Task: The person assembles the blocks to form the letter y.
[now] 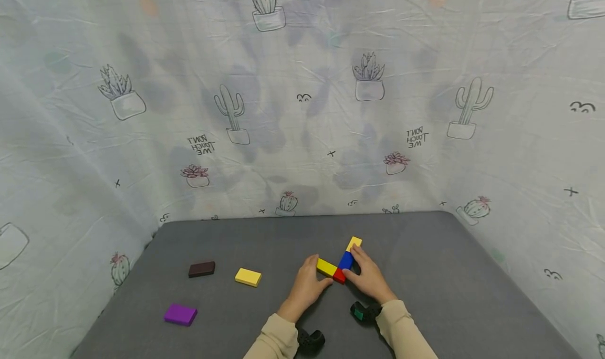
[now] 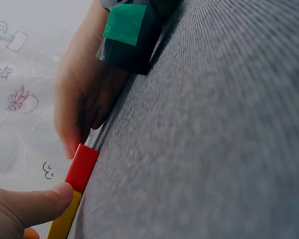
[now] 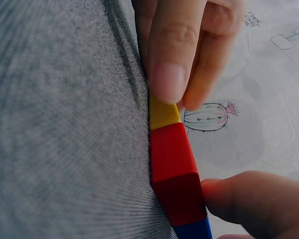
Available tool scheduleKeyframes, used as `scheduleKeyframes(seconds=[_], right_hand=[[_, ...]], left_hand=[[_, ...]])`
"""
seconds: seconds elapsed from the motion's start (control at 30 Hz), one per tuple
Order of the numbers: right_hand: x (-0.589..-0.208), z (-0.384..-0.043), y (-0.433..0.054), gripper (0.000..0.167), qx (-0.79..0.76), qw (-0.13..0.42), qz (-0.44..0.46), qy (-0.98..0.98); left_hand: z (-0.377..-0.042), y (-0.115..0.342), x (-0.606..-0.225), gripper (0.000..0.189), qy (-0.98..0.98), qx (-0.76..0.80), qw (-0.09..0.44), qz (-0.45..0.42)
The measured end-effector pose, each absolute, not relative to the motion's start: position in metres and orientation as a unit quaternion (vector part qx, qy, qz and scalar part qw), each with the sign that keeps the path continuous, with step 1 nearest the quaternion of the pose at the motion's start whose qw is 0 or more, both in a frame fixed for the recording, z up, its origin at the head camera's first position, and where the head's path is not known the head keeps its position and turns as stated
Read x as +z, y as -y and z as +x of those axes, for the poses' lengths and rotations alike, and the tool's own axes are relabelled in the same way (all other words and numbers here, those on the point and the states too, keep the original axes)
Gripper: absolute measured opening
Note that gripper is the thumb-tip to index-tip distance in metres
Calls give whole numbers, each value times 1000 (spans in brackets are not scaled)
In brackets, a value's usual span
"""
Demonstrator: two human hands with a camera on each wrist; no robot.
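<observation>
Several rectangular blocks form a V on the grey table. A yellow block [image 1: 326,267] makes its left arm, a red block [image 1: 339,276] the near corner, and a blue block [image 1: 346,261] with a second yellow block [image 1: 354,242] the right arm. My left hand [image 1: 306,284] holds the left yellow block, its thumb [image 2: 50,201] by the seam with the red one. With thumb and fingers, my right hand [image 1: 371,276] grips the right arm around the blue block. Its thumb [image 3: 239,194] touches the red block near the blue seam; its fingertips lie by the far yellow block.
Left of the hands lie a loose pale-yellow block [image 1: 248,277], a dark brown block [image 1: 201,269] and a purple block [image 1: 180,314]. A cactus-printed cloth [image 1: 302,112] hangs behind the grey table [image 1: 425,306] and along its sides. Each wrist wears a black camera.
</observation>
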State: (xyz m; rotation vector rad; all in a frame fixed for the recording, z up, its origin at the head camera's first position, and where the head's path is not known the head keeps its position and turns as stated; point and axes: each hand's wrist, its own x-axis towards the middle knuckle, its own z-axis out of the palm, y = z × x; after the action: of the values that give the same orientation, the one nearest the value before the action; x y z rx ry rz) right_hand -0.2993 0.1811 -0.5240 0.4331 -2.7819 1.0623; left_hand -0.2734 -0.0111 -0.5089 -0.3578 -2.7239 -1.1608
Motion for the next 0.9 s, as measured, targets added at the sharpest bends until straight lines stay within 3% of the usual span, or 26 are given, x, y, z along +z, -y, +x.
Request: scheduleKeyframes(seconds=[0.9], right_hand=[[-521,-298,-182,73,354,50,147,922]], left_hand=[[-250,67,-511,57,890,-431,114,-92]])
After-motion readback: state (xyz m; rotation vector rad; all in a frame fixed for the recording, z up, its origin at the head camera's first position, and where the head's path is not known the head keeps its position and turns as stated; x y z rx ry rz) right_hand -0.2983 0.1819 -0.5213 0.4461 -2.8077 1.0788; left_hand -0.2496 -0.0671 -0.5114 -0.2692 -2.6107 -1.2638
